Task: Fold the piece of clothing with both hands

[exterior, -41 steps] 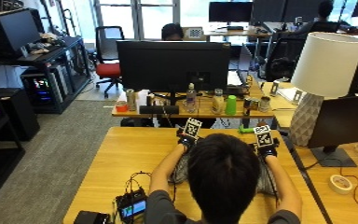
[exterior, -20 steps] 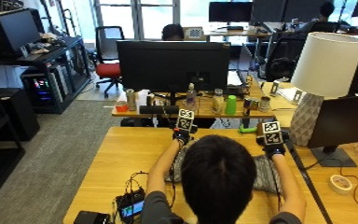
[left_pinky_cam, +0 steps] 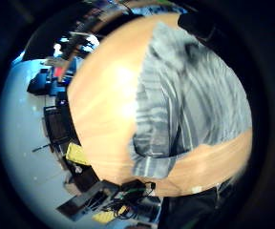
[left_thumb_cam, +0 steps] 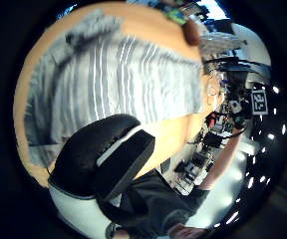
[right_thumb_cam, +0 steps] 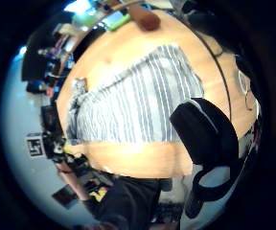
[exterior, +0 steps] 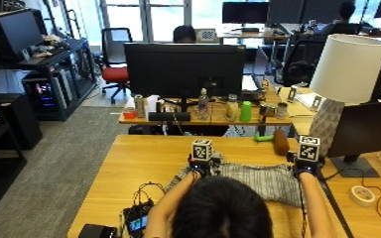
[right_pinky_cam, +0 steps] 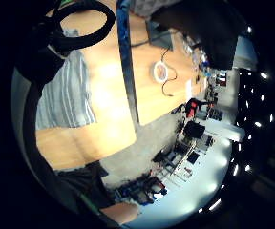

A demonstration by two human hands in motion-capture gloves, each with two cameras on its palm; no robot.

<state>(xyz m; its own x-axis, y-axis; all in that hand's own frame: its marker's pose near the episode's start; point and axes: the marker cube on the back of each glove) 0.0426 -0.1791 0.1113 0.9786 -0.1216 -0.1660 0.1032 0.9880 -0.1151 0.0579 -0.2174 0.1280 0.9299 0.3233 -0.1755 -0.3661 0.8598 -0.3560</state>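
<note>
- Wooden table [exterior: 144, 158] in an open office, with a second desk beyond it carrying a dark monitor [exterior: 185, 69] and a row of bottles.
- Grey-and-white striped garment [exterior: 263, 178] spread flat near the table's middle, stripes running toward the person; near edge hidden behind the head at 6 o'clock in the outside view.
- Left palm views: same garment [left_pinky_cam: 195, 109] lying on the wood, one sleeve bunched and turned under at its edge; collar area crumpled [left_thumb_cam: 91, 27].
- Left hand [exterior: 200, 166] at the garment's far left corner, about 11 o'clock of the cloth; fingers covered by the marker block, so grip on the fabric impossible to judge.
- Right hand [exterior: 306, 168] at the far right corner, about 1 o'clock; fingers likewise hidden, closure cannot tell.
- Both forearms reaching up from 6 o'clock, partly masked by the head.
- White lamp [exterior: 342, 74] at 2 o'clock of the garment, its base beside a second dark screen cut off by the frame's right edge.
- Brown cylinder [exterior: 280, 141] and a green object [exterior: 263, 138] just past the garment's far edge.
- Roll of tape [exterior: 361, 195] at 4 o'clock, well apart from the cloth.
- Small black device with a lit screen [exterior: 138, 223] and tangled cables at 7 o'clock; lower part cut off.
- Black padded shape [left_thumb_cam: 103, 159] filling much of the left thumb-side view, identity unclear.
</note>
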